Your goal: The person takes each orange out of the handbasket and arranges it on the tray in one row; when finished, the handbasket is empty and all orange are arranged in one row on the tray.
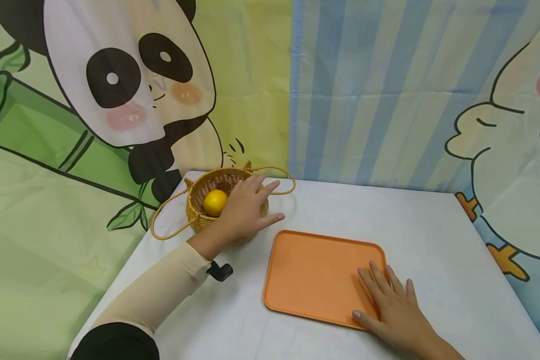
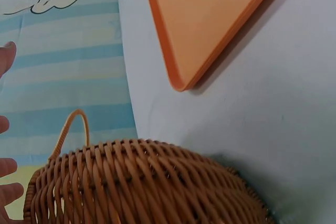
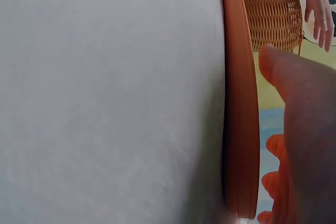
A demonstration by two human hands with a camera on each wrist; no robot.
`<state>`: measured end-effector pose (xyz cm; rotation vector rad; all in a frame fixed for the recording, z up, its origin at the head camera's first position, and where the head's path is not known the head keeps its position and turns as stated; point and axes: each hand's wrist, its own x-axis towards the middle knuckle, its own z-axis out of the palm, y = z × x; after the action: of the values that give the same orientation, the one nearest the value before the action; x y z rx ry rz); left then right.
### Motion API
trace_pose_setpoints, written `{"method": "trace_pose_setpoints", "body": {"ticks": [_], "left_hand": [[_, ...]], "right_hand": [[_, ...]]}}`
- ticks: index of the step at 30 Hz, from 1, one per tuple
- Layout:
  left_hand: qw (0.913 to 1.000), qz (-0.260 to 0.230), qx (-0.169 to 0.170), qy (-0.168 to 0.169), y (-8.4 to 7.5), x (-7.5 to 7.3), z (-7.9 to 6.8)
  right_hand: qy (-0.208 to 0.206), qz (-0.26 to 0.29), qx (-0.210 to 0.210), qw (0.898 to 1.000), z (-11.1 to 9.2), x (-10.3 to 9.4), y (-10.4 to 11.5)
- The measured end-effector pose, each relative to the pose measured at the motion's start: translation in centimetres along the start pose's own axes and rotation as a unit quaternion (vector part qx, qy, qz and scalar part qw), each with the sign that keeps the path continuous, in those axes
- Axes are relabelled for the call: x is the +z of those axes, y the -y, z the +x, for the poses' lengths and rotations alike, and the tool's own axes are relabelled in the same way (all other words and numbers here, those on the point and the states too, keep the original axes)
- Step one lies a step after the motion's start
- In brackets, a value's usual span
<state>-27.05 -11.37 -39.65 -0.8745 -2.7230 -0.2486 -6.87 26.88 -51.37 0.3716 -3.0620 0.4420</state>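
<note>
- Our left hand (image 1: 248, 206), fingers spread, empty, is over the far-left basket (image 1: 225, 178), fruit (image 1: 214, 202) inside.
- Our right hand (image 1: 393, 310), likewise, is at the tray's (image 1: 315, 275) right edge.
- We're probably reaching; next, grip the fruit.

A: Head view?
B: Bright, even. Faint, soft shadows on white surface (image 1: 423, 230).
A: Wrist views?
B: Dimmer, greyer. Soft shadow along tray (image 3: 241, 108) in right, beside basket (image 2: 142, 182) in left.
</note>
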Motion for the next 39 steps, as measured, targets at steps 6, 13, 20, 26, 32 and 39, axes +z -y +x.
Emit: {"method": "trace_pose_setpoints", "body": {"ticks": [6, 13, 20, 26, 32, 39], "left_hand": [[1.0, 0.006, -0.003, 0.007, 0.8, -0.9, 0.0], [0.9997, 0.024, -0.004, 0.005, 2.0, -1.5, -0.1], [0.9992, 0.034, -0.014, 0.013, 3.0, -2.1, -0.1], [0.9991, 0.028, -0.02, 0.025, 3.6, -2.9, 0.1], [0.9992, 0.015, -0.012, 0.036, 4.4, -3.5, 0.4], [0.9982, 0.013, 0.006, 0.059, 5.5, -4.1, 1.0]], "right_hand": [[0.015, 0.0, 0.017, 1.0, -0.5, 0.4, 0.0], [0.024, 0.014, 0.025, 0.999, -1.0, 0.9, -0.4], [0.022, 0.01, 0.023, 0.999, -1.1, 1.2, -0.9], [0.02, 0.003, 0.022, 1.0, -1.1, 1.2, -1.1], [0.019, 0.001, 0.024, 1.0, -1.1, 1.3, -1.1], [0.021, 0.004, 0.025, 0.999, -1.1, 1.2, -1.1]]}}
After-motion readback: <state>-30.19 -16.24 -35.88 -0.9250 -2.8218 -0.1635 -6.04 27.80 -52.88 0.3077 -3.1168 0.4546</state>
